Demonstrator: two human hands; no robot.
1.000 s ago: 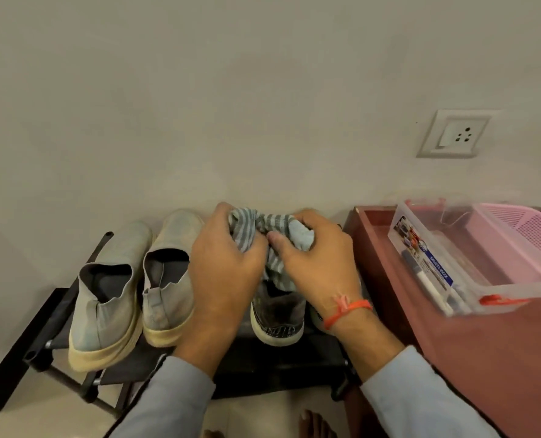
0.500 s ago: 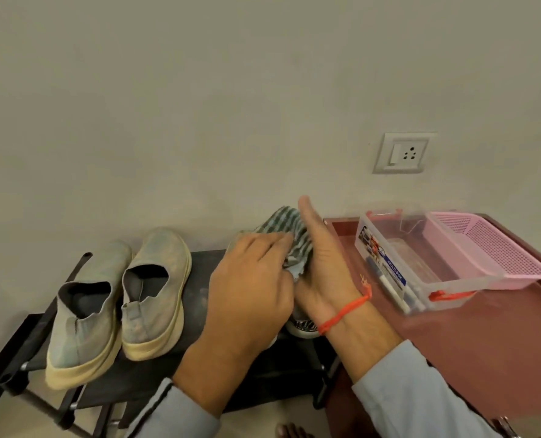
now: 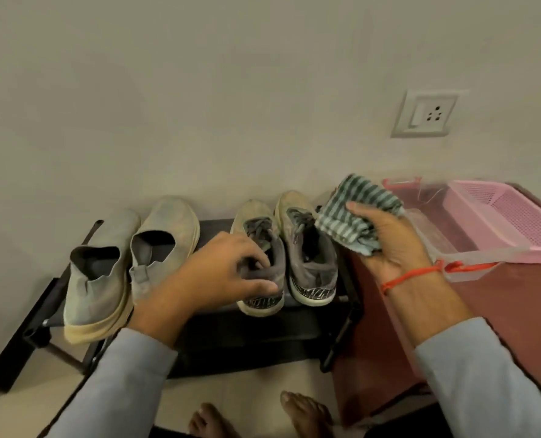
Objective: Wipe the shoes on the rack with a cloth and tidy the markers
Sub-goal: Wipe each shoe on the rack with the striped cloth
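Note:
Two pairs of shoes stand on a low black rack (image 3: 218, 227): grey slip-ons (image 3: 130, 260) on the left and grey lace-up sneakers on the right. My left hand (image 3: 221, 273) grips the heel collar of the left sneaker (image 3: 259, 222), fingers inside its opening and thumb across the heel. My right hand (image 3: 392, 245) holds a folded green-striped cloth (image 3: 354, 213) above the rack's right end, next to the right sneaker (image 3: 310, 251). No marker shows; my right hand covers the front of the clear box.
A reddish table (image 3: 515, 298) stands right of the rack with a clear plastic box (image 3: 471, 257) and a pink mesh basket (image 3: 509, 213) on it. A wall socket (image 3: 425, 113) is above. My bare feet (image 3: 294, 415) are on the floor in front of the rack.
My hands have parted. The right hand carried the cloth off to the right, uncovering both sneakers. The left hand dropped onto the left sneaker's heel and took hold of it.

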